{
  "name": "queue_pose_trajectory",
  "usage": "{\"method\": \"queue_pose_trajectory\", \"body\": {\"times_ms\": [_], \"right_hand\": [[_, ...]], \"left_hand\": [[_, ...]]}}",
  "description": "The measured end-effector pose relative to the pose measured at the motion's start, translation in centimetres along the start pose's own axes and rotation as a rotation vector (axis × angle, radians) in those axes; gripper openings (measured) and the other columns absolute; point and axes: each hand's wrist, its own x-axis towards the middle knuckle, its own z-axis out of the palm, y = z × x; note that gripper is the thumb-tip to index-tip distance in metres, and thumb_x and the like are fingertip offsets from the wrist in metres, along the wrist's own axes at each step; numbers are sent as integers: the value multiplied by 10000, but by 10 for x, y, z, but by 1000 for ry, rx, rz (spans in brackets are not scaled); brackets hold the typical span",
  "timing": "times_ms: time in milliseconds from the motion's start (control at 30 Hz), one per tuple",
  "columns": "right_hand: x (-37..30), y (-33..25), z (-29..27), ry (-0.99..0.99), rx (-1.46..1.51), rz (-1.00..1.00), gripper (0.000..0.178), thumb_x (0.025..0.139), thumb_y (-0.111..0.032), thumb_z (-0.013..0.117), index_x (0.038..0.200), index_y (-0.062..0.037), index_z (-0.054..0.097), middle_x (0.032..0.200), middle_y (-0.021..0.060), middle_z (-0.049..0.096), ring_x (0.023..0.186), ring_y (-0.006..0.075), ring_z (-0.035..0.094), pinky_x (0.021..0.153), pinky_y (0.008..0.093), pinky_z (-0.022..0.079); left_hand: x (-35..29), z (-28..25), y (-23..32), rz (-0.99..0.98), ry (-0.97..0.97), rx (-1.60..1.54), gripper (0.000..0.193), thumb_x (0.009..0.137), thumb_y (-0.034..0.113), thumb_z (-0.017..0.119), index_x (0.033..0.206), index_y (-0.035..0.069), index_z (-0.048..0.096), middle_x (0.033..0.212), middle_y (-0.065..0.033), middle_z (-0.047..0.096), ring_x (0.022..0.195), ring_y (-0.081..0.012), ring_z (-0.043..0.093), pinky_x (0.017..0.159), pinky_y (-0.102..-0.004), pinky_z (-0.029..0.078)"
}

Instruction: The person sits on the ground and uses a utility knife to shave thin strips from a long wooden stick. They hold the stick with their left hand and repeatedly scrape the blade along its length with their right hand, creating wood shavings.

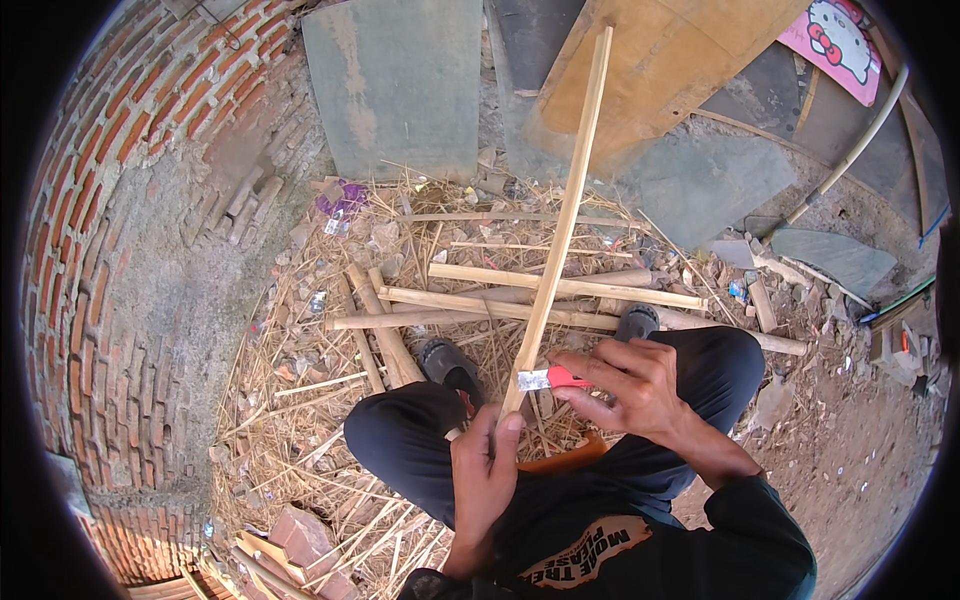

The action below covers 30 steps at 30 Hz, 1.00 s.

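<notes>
A long pale bamboo strip (566,225) slants up and away from my lap, its far end over the leaning boards. My left hand (484,470) is closed around its near end, thumb along the side. In my right hand (638,388) is a red-handled knife (567,377), gripped with the fingers curled at the handle. Its short, broad metal blade lies across the strip, just above my left hand. The rest of the handle is hidden by my fingers.
Between and beyond my feet lie several split pieces (570,285) and round poles (400,345) on straw and shavings. A brick wall (110,270) rises at left. Grey boards (395,95) and a tan board (660,70) lean at the back. Something orange (563,455) lies under my legs.
</notes>
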Motion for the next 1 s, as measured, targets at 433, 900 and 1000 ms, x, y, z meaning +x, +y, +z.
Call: {"method": "queue_pose_trajectory", "body": {"times_ms": [433, 900, 1000], "right_hand": [[20, 58, -22, 224, -25, 176, 335, 880, -193, 906, 1195, -90, 857, 810, 86, 733, 640, 251, 696, 590, 369, 549], [52, 157, -63, 360, -132, 319, 261, 1027, -257, 805, 1164, -38, 841, 910, 142, 801, 765, 233, 776, 706, 367, 577], [60, 157, -77, 306, -138, 497, 278, 1064, -287, 768, 1163, -33, 820, 879, 163, 778, 753, 204, 761, 701, 367, 561]], "left_hand": [[-23, -2, -19, -59, -115, 42, 262, 1143, 238, 656, 1100, -13, 716, 672, -81, 551, 614, -127, 488, 600, -344, 427], [-58, -13, -36, -144, -196, 97, 252, 1125, 241, 681, 1014, 15, 688, 634, -108, 528, 553, -193, 481, 579, -363, 429], [-58, -17, -36, -157, -178, 140, 248, 1119, 239, 688, 1016, 14, 695, 628, -110, 534, 543, -201, 496, 572, -370, 425]]}}
